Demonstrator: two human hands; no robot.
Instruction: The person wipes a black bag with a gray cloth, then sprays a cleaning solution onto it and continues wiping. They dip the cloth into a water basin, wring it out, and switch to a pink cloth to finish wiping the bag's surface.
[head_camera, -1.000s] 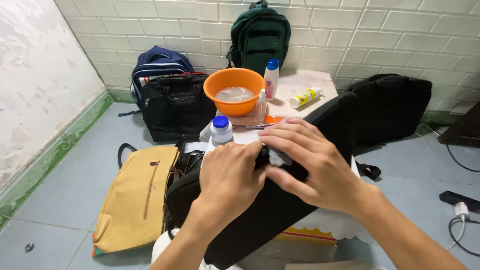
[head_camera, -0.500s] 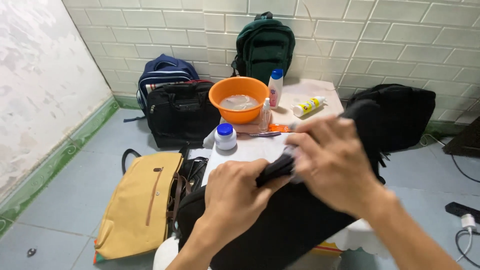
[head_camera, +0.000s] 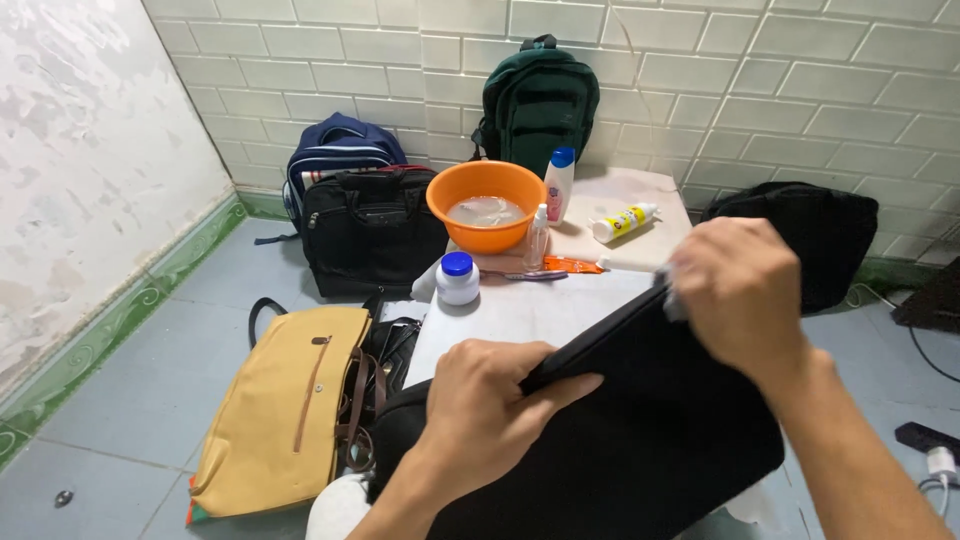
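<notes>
Pale green tiles cover the back wall across the top of the frame, and grey-blue floor tiles fill the lower left. A small white desk (head_camera: 520, 320) stands at centre, with a large black bag (head_camera: 640, 450) lying across its near edge in the lower middle and lower right.

The left hand (head_camera: 490, 420), at lower centre, grips the bag's upper edge; its fingers (head_camera: 560, 385) are curled tight over the black fabric. The right hand (head_camera: 740, 295), right of centre, is closed over the same edge further up, with something small and whitish pressed under it; what that is cannot be told.

Behind the hands on the desk stand an orange basin (head_camera: 487, 205) with cloudy water, a white bottle with a blue cap (head_camera: 559, 185) just to its right, a small clear spray bottle (head_camera: 537, 240) touching the basin's front, a white jar with a blue lid (head_camera: 458, 280), and a white and yellow tube (head_camera: 622, 222) lying on its side. An orange packet (head_camera: 572, 265) and a toothbrush (head_camera: 520, 274) lie between the jar and the tube.

At lower left a mustard yellow bag (head_camera: 280, 410) lies flat on the floor. Above it a black briefcase bag (head_camera: 372, 230) leans in front of a blue backpack (head_camera: 335, 150). A dark green backpack (head_camera: 538, 100) stands against the wall at upper centre, and another black bag (head_camera: 810, 235) sits at right.
</notes>
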